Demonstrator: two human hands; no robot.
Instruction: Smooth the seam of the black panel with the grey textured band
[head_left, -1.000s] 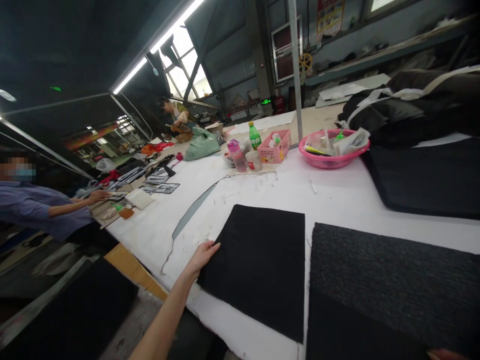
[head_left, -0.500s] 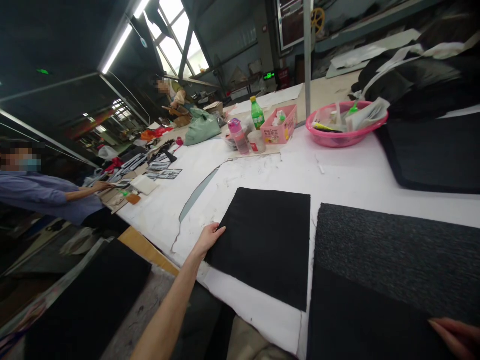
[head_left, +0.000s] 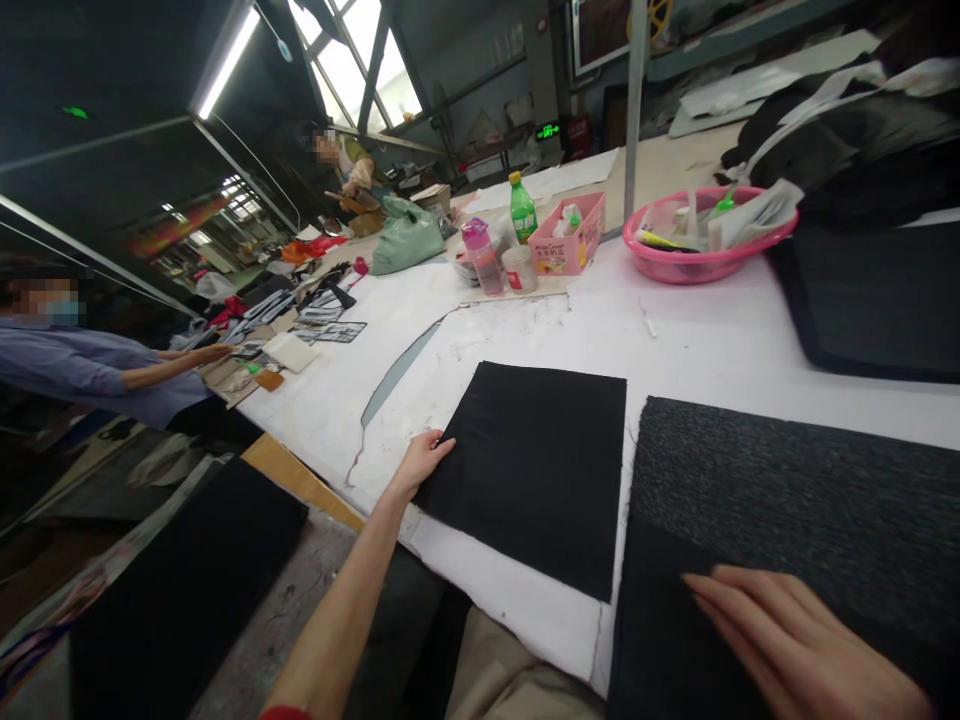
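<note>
A flat black fabric panel (head_left: 536,470) lies on the white-covered table. My left hand (head_left: 424,462) pinches its left edge, the thumb on top and the other fingers partly hidden by the edge. To the right lies a speckled dark grey sheet (head_left: 795,480), with a plain black sheet (head_left: 660,620) across its near part. My right hand (head_left: 795,640) is over this black sheet, back of the hand up. Its fingers are stretched out towards the left, with nothing visible in them. Whether the fingertips touch the cloth is hard to tell.
A pink basin (head_left: 709,262), a pink box (head_left: 568,240), a green bottle (head_left: 522,208) and a purple-lidded bottle (head_left: 482,258) stand farther back. Dark cloth (head_left: 877,290) covers the far right. A co-worker (head_left: 97,370) stands left; another person (head_left: 349,175) works behind.
My right hand has moved left from the right side of the picture, over the black sheet. My left hand keeps its pinch on the panel's edge. The view has shifted slightly.
</note>
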